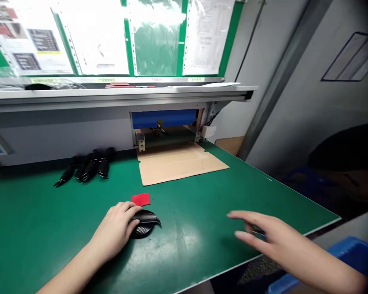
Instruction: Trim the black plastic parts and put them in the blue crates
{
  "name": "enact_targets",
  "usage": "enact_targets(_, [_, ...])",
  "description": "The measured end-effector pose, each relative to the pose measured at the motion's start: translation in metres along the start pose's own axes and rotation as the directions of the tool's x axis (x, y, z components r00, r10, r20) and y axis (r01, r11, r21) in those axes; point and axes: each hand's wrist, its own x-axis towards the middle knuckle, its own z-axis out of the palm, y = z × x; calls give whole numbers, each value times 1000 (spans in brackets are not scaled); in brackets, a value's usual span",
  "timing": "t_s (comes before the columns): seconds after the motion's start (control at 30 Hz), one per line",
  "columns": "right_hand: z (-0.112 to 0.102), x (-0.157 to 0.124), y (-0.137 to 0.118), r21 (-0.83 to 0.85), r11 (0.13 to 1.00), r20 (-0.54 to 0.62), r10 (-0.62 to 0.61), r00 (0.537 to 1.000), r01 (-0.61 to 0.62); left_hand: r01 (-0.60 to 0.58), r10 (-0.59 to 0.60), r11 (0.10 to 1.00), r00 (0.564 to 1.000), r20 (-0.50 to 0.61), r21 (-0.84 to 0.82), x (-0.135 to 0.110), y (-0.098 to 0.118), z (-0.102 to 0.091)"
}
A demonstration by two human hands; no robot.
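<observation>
My left hand [118, 228] lies closed over a glossy black hair claw clip [145, 223] on the green tabletop. The clip's curved, pointed tip faces right, and ribbed teeth show along its lower side; its left part is hidden under my fingers. Just beyond these fingertips is a small red square [141, 199]. To the right, my right hand [263, 234] hovers above the table near its front edge, blurred, with thumb and index finger apart. A small dark-blue bit shows between its fingers, too unclear to name.
Several black clips [92, 165] lie in a row at the back left. A cardboard sheet [178, 163] extends from under a blue-fronted opening [164, 118]. Above runs a shelf [119, 93]. Below the front edge are a blue bin [349, 249] and many small pieces [259, 269].
</observation>
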Motion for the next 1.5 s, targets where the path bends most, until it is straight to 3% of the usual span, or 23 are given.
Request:
enact_targets(0.1, [7,71,-95,112,961,114,-266,957,253,-32,35,997,998,49,-64,14,-3,-4])
enact_targets(0.17, [21,116,-141,195,917,122,-374,920,347,-33,38,995,998,55,-92,23,-2,-2])
enact_targets(0.23, [40,153,-173,226,894,81,-413,907,387,-7,16,991,998,60,-135,29,-2,-1])
enact_targets(0.33, [71,188,-199,244,883,-9,-412,911,401,90,-85,970,996,30,-226,31,-8,-3])
enact_targets(0.47, [105,191,-199,207,905,-120,-354,927,372,269,-322,865,945,-57,-424,28,-34,-12])
enact_targets(0.53, [116,181,-195,183,915,-121,-343,932,360,318,-438,746,896,-72,-585,27,-47,-14])
enact_targets(0.63, [125,166,-194,152,894,-78,-414,907,421,263,-632,382,773,-43,-886,27,-55,-6])
enact_targets(0.7, [126,157,-199,99,839,-45,-534,844,535,174,-711,143,703,21,-974,26,-51,2])
enact_targets(0.73, [125,154,-203,64,801,-27,-595,804,595,150,-723,89,689,40,-985,24,-47,5])
enact_targets(0.83, [124,146,-214,-17,699,33,-714,700,714,108,-721,24,691,57,-994,20,-37,7])
enact_targets(0.9, [124,144,-219,-31,668,43,-742,669,743,79,-728,-4,683,57,-997,17,-34,4])
enact_targets(1.0, [125,143,-223,-30,676,9,-736,677,736,73,-775,-19,630,61,-997,15,-33,0])
enact_targets(1.1, [127,140,-226,-31,680,-4,-733,680,732,145,-817,-21,568,101,-989,14,-35,3])
enact_targets(1.27, [129,133,-229,-34,656,34,-753,657,754,117,-817,-128,551,171,-985,14,-39,12])
enact_targets(1.4, [133,131,-228,18,689,2,-725,689,725,-57,-828,-307,507,238,-950,15,-38,12])
enact_targets(1.5, [136,130,-228,45,720,-55,-691,721,693,-208,-820,-299,556,139,-931,13,-32,10])
